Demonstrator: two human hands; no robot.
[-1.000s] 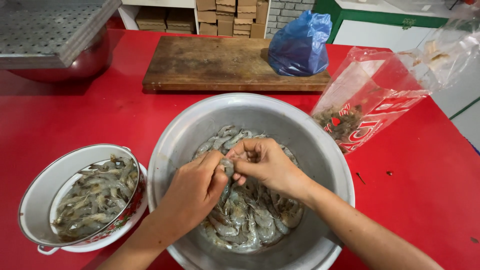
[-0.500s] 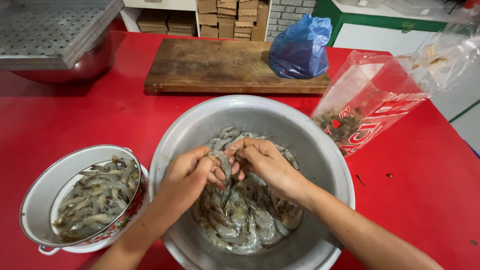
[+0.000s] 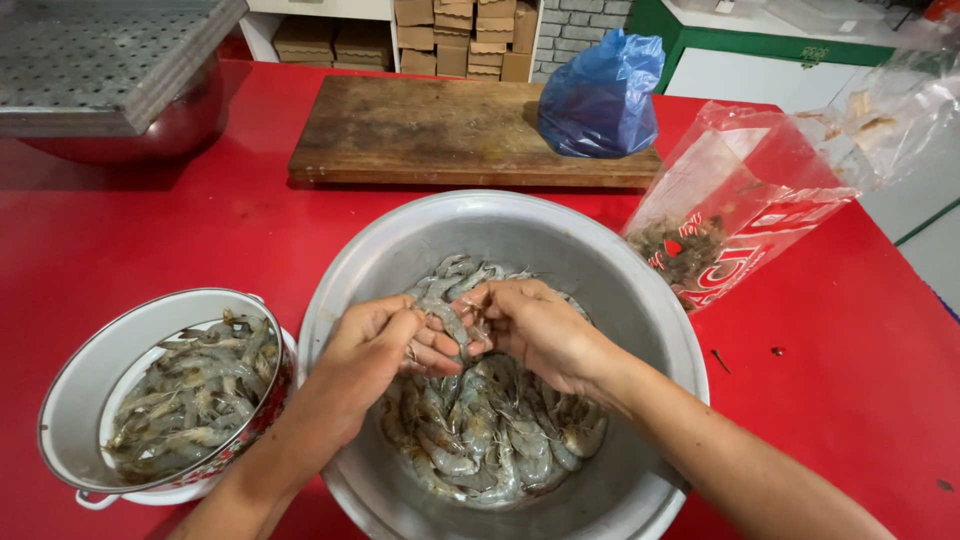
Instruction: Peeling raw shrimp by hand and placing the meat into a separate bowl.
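A large metal bowl (image 3: 600, 270) sits in front of me on the red table, holding a heap of raw grey shrimp (image 3: 490, 440). Both hands meet over the heap. My left hand (image 3: 375, 345) and my right hand (image 3: 535, 325) pinch the same single shrimp (image 3: 445, 315) between their fingertips, just above the pile. To the left stands a smaller white enamel pot (image 3: 70, 400) with several more grey shrimp (image 3: 190, 390) inside.
A wooden cutting board (image 3: 420, 130) lies behind the bowl with a blue plastic bag (image 3: 600, 95) on its right end. A clear red-printed bag (image 3: 730, 215) with shrimp scraps lies at the right. A perforated metal tray over a steel bowl (image 3: 100, 70) is at the far left.
The hands have stayed together over the bowl, working the shrimp between the fingers; the left hand's fingers have shifted along it. Nothing else has moved.
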